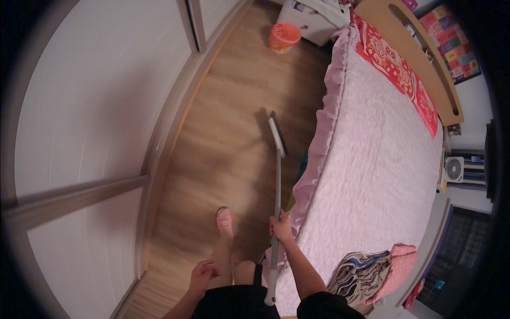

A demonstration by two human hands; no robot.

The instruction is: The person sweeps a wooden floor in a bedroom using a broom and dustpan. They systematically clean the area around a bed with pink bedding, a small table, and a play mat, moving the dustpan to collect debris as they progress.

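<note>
broom (277, 159) beside the bed (372, 159)
right hand (281, 227) clamped on its handle, head pointing away along the bed; left hand (202, 274) loosely curled, empty.

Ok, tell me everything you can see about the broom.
The broom has a long, thin grey handle and a flat, narrow head with dark bristles. It leans forward, its head on the wooden floor beside the bed and its pink frill. The right hand grips the handle partway along; the top end sits near the person's lap.

Dim room: wood floor (223, 149) below me, white wardrobe doors (90, 106) on my left, pink-quilted bed (382, 159) on my right.
</note>
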